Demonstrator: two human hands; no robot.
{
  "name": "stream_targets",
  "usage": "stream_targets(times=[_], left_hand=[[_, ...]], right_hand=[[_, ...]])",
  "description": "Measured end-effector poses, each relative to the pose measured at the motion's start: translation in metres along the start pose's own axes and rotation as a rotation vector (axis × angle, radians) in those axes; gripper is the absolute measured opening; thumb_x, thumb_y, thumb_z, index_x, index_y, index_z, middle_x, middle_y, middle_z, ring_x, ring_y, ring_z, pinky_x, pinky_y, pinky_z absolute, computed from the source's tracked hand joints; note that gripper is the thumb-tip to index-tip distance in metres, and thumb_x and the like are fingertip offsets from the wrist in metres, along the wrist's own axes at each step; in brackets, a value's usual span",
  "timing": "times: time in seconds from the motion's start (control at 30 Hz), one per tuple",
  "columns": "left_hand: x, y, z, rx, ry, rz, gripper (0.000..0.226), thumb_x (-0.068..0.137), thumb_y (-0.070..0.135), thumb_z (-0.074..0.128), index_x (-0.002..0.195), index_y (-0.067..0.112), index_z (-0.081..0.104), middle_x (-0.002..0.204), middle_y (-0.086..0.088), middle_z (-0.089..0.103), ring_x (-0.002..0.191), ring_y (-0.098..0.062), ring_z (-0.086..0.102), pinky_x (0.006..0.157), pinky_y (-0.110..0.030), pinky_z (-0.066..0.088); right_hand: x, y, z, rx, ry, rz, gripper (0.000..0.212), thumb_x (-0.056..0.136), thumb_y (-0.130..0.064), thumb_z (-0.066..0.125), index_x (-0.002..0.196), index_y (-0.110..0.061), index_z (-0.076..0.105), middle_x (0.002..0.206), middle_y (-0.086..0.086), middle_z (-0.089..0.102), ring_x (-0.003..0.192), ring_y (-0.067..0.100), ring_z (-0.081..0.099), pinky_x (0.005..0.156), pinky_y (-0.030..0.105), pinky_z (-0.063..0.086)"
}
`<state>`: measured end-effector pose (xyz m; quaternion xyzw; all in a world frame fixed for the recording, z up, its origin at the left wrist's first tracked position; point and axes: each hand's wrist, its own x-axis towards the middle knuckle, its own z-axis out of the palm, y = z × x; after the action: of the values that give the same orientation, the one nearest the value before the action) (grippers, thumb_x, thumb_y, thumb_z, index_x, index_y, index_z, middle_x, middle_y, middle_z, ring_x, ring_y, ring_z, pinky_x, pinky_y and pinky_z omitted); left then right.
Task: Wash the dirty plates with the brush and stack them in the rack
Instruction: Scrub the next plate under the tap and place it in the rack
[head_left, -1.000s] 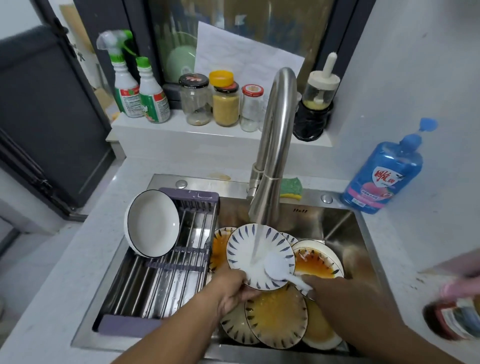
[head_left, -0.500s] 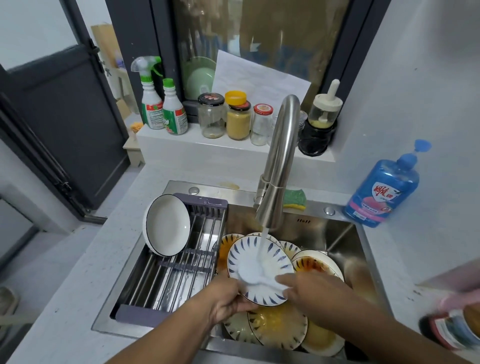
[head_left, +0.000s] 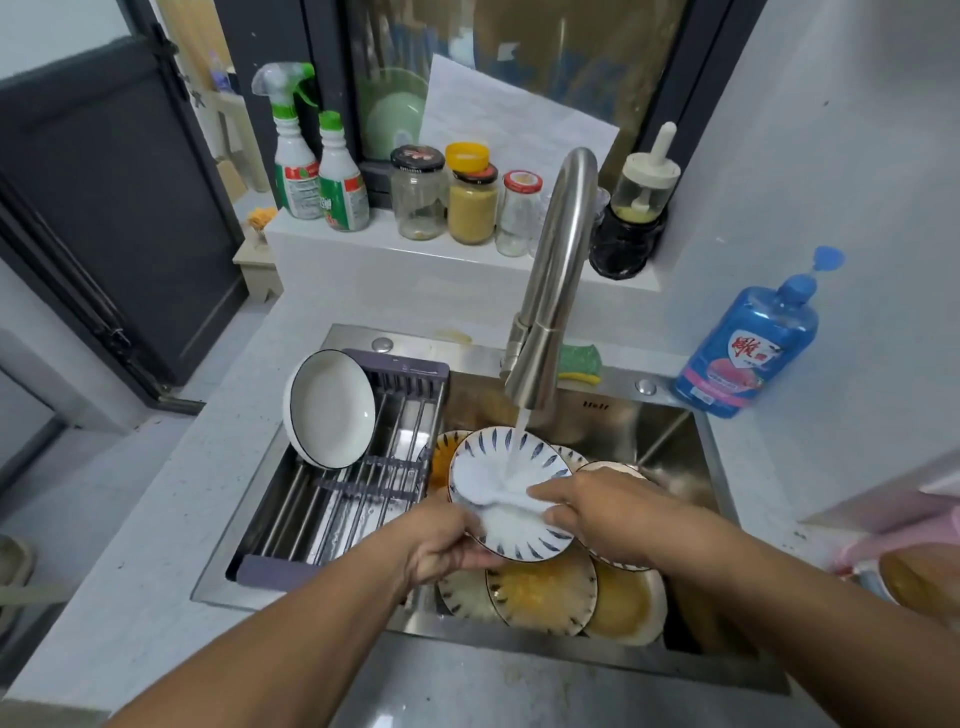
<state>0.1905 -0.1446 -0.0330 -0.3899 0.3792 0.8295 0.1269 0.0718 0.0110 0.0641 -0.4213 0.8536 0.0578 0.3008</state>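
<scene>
The plate (head_left: 514, 530) is gripped at its lower-left rim by the left hand (head_left: 447, 545); the brush (head_left: 498, 501) is clasped by the right hand (head_left: 597, 514). With the rim wet under the tap (head_left: 550, 291), the plate could be let slip onto the dirty plates (head_left: 540, 597) directly beneath. The plate is held tilted just above the left hand, with the rack (head_left: 363, 483) just to the left.
</scene>
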Motion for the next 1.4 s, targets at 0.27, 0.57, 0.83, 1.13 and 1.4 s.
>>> stream_targets(times=[0.27,0.57,0.83,1.13,1.4], left_hand=[[-0.009,0.000,-0.021,-0.040,-0.069,0.022,0.068,0.082,-0.029,0.035,0.134,0.014,0.045,0.128,-0.022,0.053,0.103,-0.051,0.062,0.062,-0.058,0.060],[0.002,0.004,-0.007,0.018,-0.110,-0.039,0.062,0.081,-0.025,0.035,0.126,0.015,0.050,0.124,-0.025,0.060,0.109,-0.054,0.063,0.088,-0.068,0.052],[-0.001,-0.003,-0.011,-0.113,-0.201,-0.099,0.063,0.080,-0.027,0.035,0.136,0.000,0.046,0.129,-0.035,0.059,0.116,-0.052,0.061,0.085,-0.065,0.051],[-0.006,-0.006,-0.019,-0.332,-0.138,-0.037,0.041,0.102,0.028,0.055,0.134,0.004,0.049,0.114,-0.029,0.070,0.104,-0.052,0.067,0.077,-0.076,0.048],[-0.007,0.004,-0.007,-0.097,-0.087,0.003,0.037,0.101,0.036,0.053,0.133,0.016,0.051,0.126,-0.021,0.065,0.109,-0.047,0.066,0.084,-0.073,0.050]], right_hand=[[-0.039,0.023,0.035,-0.088,-0.034,-0.065,0.035,0.104,-0.045,0.043,0.138,-0.052,0.048,0.112,-0.014,0.067,0.096,0.011,0.058,0.072,0.030,0.047],[-0.012,0.036,0.014,-0.159,0.177,0.148,0.036,0.106,-0.034,0.040,0.141,-0.044,0.046,0.119,-0.003,0.067,0.107,0.022,0.063,0.082,0.035,0.050],[-0.010,0.007,0.015,0.041,0.047,-0.046,0.043,0.104,-0.047,0.044,0.147,-0.046,0.044,0.136,-0.006,0.061,0.119,0.019,0.056,0.095,0.038,0.050],[-0.034,0.026,0.012,-0.029,-0.057,-0.092,0.036,0.102,-0.047,0.048,0.138,-0.049,0.051,0.125,-0.016,0.065,0.111,0.013,0.057,0.094,0.038,0.050],[-0.004,0.038,-0.002,-0.209,0.141,0.090,0.033,0.107,-0.035,0.039,0.137,-0.044,0.046,0.108,-0.004,0.065,0.095,0.022,0.062,0.078,0.039,0.053]])
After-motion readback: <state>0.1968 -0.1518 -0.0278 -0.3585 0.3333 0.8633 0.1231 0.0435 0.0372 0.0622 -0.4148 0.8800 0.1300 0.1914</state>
